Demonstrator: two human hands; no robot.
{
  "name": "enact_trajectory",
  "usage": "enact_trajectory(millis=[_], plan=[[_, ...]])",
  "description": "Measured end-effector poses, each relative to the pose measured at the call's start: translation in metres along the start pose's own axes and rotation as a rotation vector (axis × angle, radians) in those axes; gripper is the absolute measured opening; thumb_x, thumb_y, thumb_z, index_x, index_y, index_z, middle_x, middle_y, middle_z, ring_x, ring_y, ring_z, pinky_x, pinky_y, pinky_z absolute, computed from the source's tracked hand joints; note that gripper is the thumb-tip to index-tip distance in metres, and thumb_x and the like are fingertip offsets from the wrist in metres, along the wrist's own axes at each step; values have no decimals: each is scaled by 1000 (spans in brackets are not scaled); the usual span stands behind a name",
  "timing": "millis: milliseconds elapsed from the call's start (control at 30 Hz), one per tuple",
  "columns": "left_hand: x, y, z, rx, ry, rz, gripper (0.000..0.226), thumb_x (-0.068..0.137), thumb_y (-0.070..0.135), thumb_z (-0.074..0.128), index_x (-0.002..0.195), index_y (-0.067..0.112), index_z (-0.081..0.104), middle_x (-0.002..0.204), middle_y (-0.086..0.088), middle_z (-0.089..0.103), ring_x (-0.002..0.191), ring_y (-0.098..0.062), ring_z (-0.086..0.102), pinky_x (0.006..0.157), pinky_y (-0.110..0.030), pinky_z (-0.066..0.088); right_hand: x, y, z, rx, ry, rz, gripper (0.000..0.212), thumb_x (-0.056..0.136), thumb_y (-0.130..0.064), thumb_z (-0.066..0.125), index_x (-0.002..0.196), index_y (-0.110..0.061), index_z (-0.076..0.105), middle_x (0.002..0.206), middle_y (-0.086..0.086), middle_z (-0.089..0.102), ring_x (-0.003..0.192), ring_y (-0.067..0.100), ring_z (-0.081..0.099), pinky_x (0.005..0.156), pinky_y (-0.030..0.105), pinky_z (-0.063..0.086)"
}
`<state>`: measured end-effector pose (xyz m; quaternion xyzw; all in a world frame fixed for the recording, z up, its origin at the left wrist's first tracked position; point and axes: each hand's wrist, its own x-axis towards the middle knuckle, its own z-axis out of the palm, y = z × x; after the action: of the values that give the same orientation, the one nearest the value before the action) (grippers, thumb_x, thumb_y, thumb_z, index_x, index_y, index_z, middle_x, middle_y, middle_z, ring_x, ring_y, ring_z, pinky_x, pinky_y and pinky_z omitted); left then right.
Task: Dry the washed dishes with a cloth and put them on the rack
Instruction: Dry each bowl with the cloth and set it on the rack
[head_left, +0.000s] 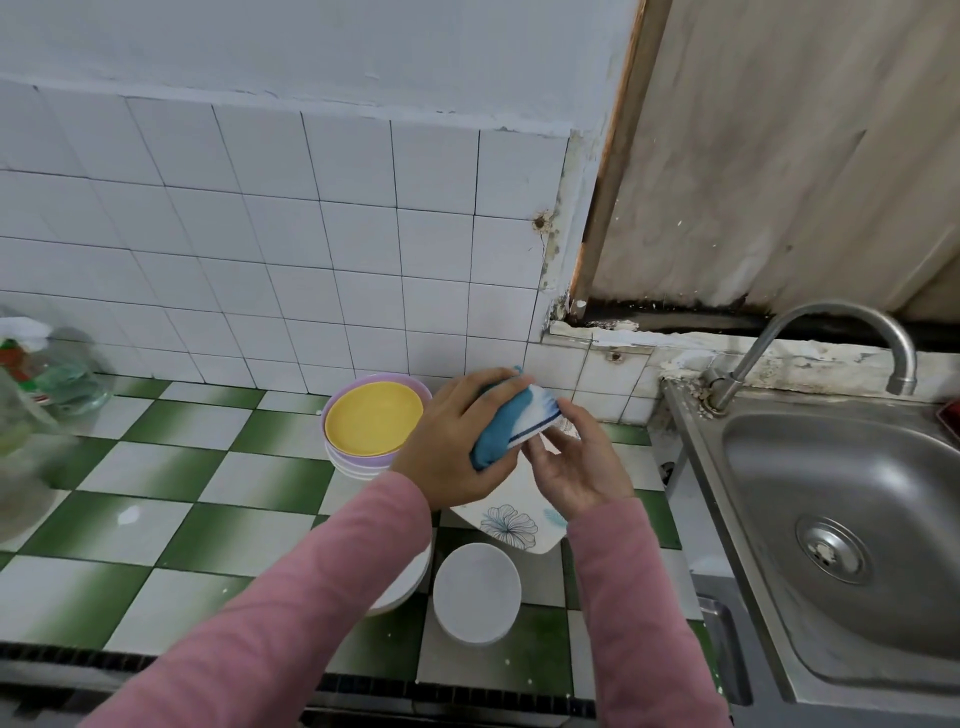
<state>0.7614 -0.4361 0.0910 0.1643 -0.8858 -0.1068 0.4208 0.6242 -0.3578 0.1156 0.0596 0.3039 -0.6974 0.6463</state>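
Observation:
My left hand (451, 436) grips a blue and white cloth (511, 423) bunched over the top edge of a white plate with a blue flower print (511, 522). My right hand (576, 462) holds that plate from the right side, tilted above the counter. A stack of lilac plates with a yellow plate on top (373, 418) stands by the tiled wall. A stack of white plates (475, 592) sits near the counter's front edge. Another white dish (402, 587) lies partly hidden under my left sleeve. No rack is in view.
The green and white checkered counter (171, 499) stretches to the left. A steel sink (852, 525) with a curved tap (810, 332) lies to the right. Clear plastic bottles (36, 384) stand blurred at the far left.

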Motion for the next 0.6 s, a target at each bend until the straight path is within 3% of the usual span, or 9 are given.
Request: enact_trajectory(millis=[100,200,267,367,467,533,600], plan=[[8,4,-7,-210,-5,-229,54,83,18,64,136,15,55,127,0,58,113,-9,56,98,-21,45,9,-4,-14,-329,170,49,45,76,-43,78,93,-9,54,70,1,46,56,10,40,39,17,40],[21,7,-17,-434,-142,-547,48,87,10,66,132,26,59,122,10,63,105,4,57,84,-7,44,11,1,-23,-519,266,62,62,68,-62,77,92,-10,54,72,3,47,60,14,44,50,25,39],[27,5,-20,-504,-214,-659,45,88,10,65,127,33,61,119,16,64,101,8,58,77,-5,46,9,7,-25,-480,208,131,73,70,-68,70,110,-7,60,99,11,62,87,25,60,68,37,50],[29,2,-20,-600,-265,-761,43,89,17,67,128,34,61,119,14,65,103,-3,61,81,-16,52,6,14,-28,-248,-18,252,75,76,-66,65,128,-12,59,129,23,62,115,45,57,89,61,50],[26,1,-21,-656,-303,-838,46,90,34,69,134,36,56,123,12,64,106,-8,62,92,-27,53,6,16,-32,-87,-79,267,69,80,-60,65,129,-11,60,121,29,65,114,49,57,100,64,41],[22,2,-21,-682,-271,-872,50,89,41,66,137,34,54,121,6,65,100,-8,62,90,-26,52,8,17,-32,-68,-60,280,66,82,-59,64,127,-11,60,115,29,67,105,48,61,92,60,49],[20,2,-20,-698,-174,-932,49,91,42,63,138,33,53,106,2,65,82,-5,60,82,-24,51,12,18,-32,-91,-54,283,65,83,-59,63,128,-11,60,114,27,68,100,47,64,87,58,52]])
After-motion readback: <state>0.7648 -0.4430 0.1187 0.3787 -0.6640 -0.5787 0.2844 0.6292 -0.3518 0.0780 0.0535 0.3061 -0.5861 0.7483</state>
